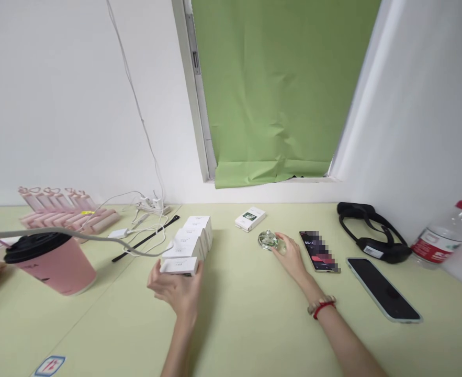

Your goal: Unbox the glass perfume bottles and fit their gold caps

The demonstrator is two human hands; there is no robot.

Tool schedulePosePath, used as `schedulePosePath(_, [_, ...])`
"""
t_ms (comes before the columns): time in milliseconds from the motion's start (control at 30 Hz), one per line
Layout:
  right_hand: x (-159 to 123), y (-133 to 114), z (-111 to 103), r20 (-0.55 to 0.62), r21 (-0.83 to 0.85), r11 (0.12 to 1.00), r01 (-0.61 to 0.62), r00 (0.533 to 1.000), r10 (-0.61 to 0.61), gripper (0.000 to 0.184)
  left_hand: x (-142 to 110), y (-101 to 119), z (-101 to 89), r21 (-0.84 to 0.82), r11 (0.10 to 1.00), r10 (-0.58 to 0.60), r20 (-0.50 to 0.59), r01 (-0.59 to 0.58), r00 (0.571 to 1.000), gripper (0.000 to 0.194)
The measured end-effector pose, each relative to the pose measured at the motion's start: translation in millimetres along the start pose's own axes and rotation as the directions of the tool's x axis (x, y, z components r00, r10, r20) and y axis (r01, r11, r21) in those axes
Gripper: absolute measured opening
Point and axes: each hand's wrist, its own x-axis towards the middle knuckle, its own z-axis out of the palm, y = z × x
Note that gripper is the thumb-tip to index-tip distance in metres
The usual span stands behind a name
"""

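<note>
My left hand [178, 290] is at the near end of a row of several small white boxes [191, 235] and grips the nearest white box [179, 265] between thumb and fingers, just above the pale green table [246, 319]. My right hand [291, 256], with a bead bracelet and red cord on the wrist, reaches forward with its fingers closed around a small round clear glass bottle [268, 240] standing on the table. Another small white box with a green label [249, 218] lies farther back.
Two phones [319, 251] [383, 288] lie right of my right hand, with a black headband device [372, 233] and a red-capped water bottle [444, 235] beyond. At left are a pink lidded cup [52, 262], pink racks [64, 212], a power strip with white cables [152, 206] and a black stick [146, 239].
</note>
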Motion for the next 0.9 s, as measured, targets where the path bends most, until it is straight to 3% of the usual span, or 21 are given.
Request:
schedulePosePath(100, [0.3,2.5,3.6,-0.02,0.022,1.0,-0.017,1.0,0.018,0.039,-13.0,5.8,-0.7,-0.032,0.996,0.086,0.039,-0.085,0.996,0.091])
schedulePosePath(200, [1.8,1.6,4.9,-0.027,0.005,1.0,-0.01,1.0,0.01,0.042,-28.5,12.4,3.4,-0.104,0.953,0.293,0.078,-0.284,0.953,0.083])
schedulePosePath(267, [2.3,1.4,5.4,-0.018,-0.001,1.0,-0.004,1.0,0.004,0.043,-37.7,19.1,7.9,-0.183,0.898,0.43,0.163,-0.401,0.888,0.074])
schedulePosePath(333, [2.4,2.9,5.9,-0.019,-0.016,1.0,-0.01,1.0,0.009,0.042,-44.6,28.2,13.6,-0.264,0.856,0.51,0.292,-0.445,0.809,0.062])
schedulePosePath(433, [2.4,7.8,6.4,-0.055,-0.035,0.999,-0.015,0.998,0.013,0.04,-50.1,42.6,25.9,-0.386,0.82,0.567,0.45,-0.422,0.69,0.046])
schedulePosePath(467, [2.5,9.4,6.2,-0.074,-0.037,0.999,-0.014,0.997,0.011,0.039,-50.9,46.5,31.4,-0.431,0.812,0.575,0.469,-0.394,0.671,0.043])
schedulePosePath(600, [4.9,7.6,1.8,-0.193,-0.064,0.998,-0.003,0.981,-0.01,0.038,-53.4,53.2,57.1,-0.573,0.752,0.608,0.413,-0.325,0.678,0.045])
schedulePosePath(700, [5.4,-7.8,-4.7,-0.307,-0.064,0.998,0.016,0.951,-0.035,0.033,-55.1,51.7,71.7,-0.617,0.714,0.621,0.341,-0.33,0.706,0.049])
schedulePosePath(767, [2.4,-23.3,-8.2,-0.296,-0.018,0.997,0.073,0.952,-0.075,0.025,-54.6,49.3,75.9,-0.619,0.701,0.637,0.321,-0.354,0.701,0.051])
schedulePosePath(833, [-3.5,-39.2,-8.9,-0.193,0.062,0.987,0.151,0.972,-0.137,0.024,-52.0,45.8,76.6,-0.623,0.652,0.701,0.28,-0.431,0.656,0.054])
schedulePosePath(900, [-10.9,-52.2,-6.1,-0.055,0.153,0.967,0.204,0.979,-0.197,0.028,-48.0,41.8,75.9,-0.619,0.545,0.807,0.204,-0.566,0.554,0.054])
